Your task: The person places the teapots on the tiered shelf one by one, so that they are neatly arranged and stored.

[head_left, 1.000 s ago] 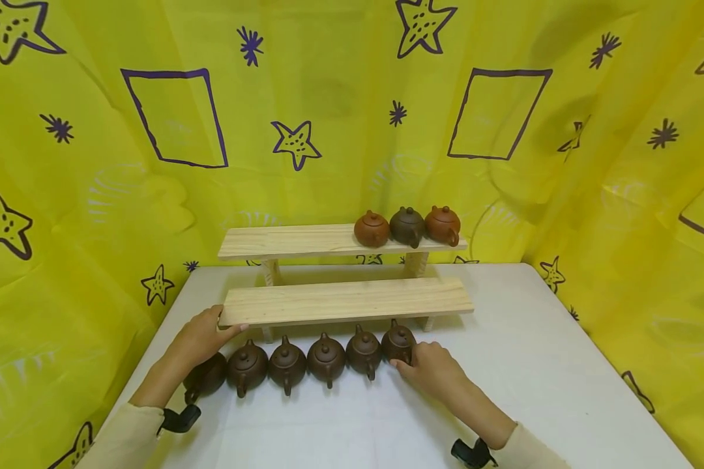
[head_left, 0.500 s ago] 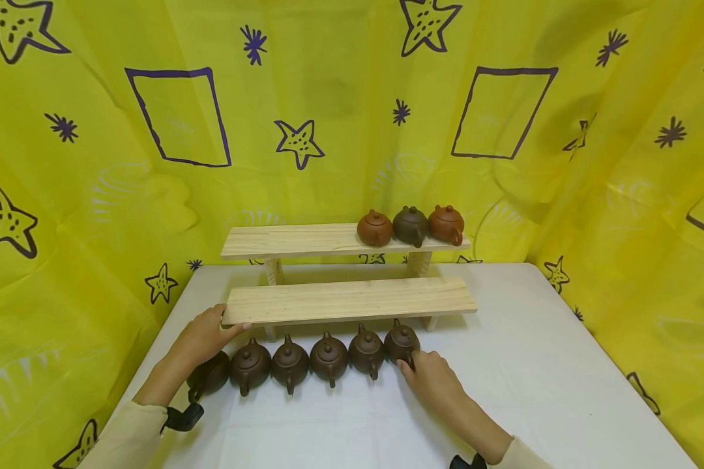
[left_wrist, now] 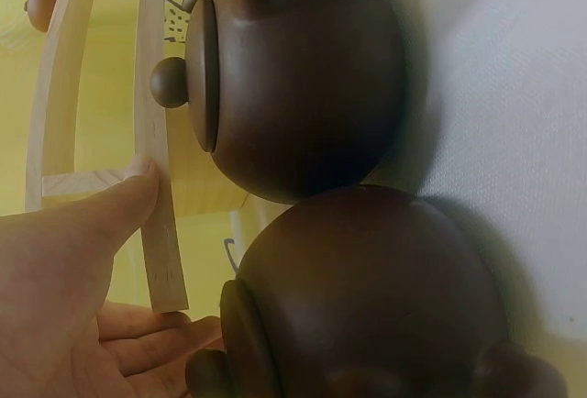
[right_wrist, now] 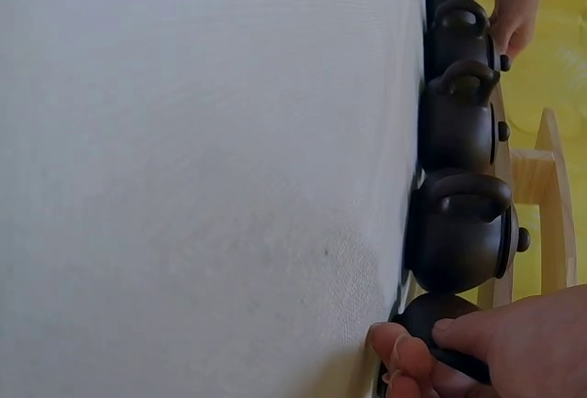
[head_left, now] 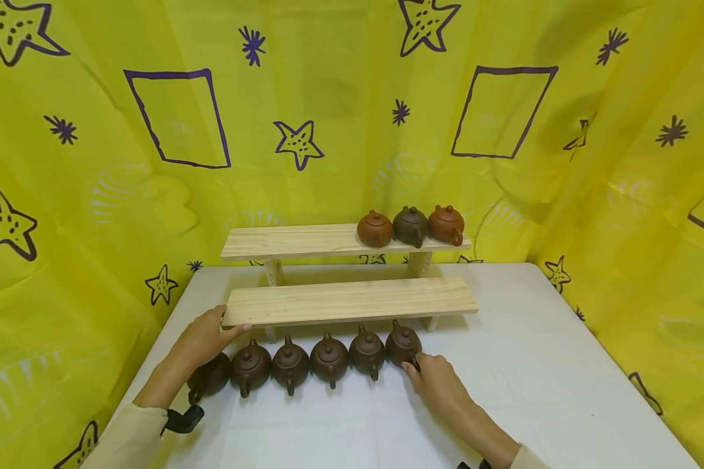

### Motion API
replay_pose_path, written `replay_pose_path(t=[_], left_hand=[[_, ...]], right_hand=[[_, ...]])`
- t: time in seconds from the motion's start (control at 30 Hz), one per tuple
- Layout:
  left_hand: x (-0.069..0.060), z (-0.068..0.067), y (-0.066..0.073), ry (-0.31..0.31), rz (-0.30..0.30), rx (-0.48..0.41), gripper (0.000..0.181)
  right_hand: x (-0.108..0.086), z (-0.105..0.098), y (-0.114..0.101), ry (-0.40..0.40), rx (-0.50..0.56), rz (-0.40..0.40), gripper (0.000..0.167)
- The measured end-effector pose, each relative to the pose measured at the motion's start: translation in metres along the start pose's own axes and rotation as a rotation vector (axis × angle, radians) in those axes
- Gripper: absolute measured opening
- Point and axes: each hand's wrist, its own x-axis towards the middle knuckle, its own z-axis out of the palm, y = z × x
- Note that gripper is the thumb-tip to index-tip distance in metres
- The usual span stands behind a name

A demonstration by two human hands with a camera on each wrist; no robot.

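Note:
A row of dark brown teapots [head_left: 329, 360] stands on the white table in front of a two-tier wooden shelf. At the right end of that row, my right hand [head_left: 442, 385] pinches the handle of the rightmost teapot [head_left: 403, 345], which stands on the table. In the right wrist view, thumb and fingers close on this handle and partly hide the pot. My left hand [head_left: 201, 339] grips the left end of the lower shelf board [head_left: 352, 301], thumb along its front edge. Under the left forearm, the leftmost teapot [head_left: 211, 376] is partly covered.
On the upper board [head_left: 290, 241], two reddish-brown teapots [head_left: 374, 229] flank a dark grey-green one [head_left: 410, 226] toward the right end. A yellow curtain [head_left: 340, 98] with drawn stars hangs behind and at both sides. The white table [head_left: 540, 365] extends to the right.
My right hand has shifted slightly right and nearer, and the rightmost teapot has turned a little, its handle swinging right. My left hand keeps its place on the lower board.

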Motion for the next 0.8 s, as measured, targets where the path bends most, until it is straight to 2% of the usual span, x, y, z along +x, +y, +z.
replay_pose_path(t=[0.3,0.57,0.8], left_hand=[[0.001,0.002,-0.002,0.001,0.005,-0.002,0.086],[0.001,0.003,-0.004,0.007,0.014,-0.006,0.086],[0.002,0.003,-0.005,0.015,0.025,0.002,0.085]], right_hand=[[-0.007,-0.003,0.001,0.019,0.006,-0.004,0.035],[-0.012,-0.011,-0.002,0.000,0.025,0.013,0.036],[-0.011,-0.024,-0.014,0.017,0.026,-0.029,0.035]])
